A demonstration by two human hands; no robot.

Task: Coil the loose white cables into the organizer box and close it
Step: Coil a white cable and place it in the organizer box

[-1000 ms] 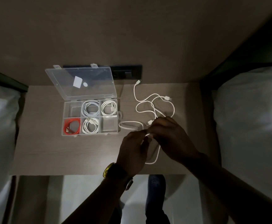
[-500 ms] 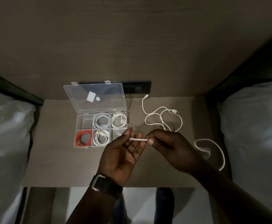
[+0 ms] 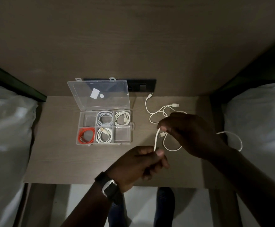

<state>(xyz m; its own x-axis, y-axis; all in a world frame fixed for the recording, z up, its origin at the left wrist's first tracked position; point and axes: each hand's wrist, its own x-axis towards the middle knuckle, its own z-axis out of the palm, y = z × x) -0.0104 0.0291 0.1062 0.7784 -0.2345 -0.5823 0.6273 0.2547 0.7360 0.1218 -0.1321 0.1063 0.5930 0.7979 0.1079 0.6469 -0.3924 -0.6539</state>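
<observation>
The clear organizer box (image 3: 105, 143) lies on the wooden nightstand (image 3: 55, 153) with its lid (image 3: 99, 95) standing open. Three compartments hold coiled white cables, one a red coil (image 3: 86, 135); the top-left and bottom-right compartments look empty. To the right of the box, my left hand (image 3: 138, 164) and my right hand (image 3: 187, 133) both pinch one white cable (image 3: 156, 140), a short taut stretch running between them. A loop of it trails off the right edge (image 3: 236, 138). Another loose white cable (image 3: 153, 110) lies behind my right hand.
A black socket panel (image 3: 141, 87) is set in the wall behind the box. White pillows lie on beds at the left (image 3: 7, 128) and the right (image 3: 261, 122). A watch sits on my left wrist (image 3: 109, 188).
The held stretch of cable has turned from level to nearly upright. My right hand has risen toward the loose cable, and my left hand has dropped toward the front edge and turned palm down.
</observation>
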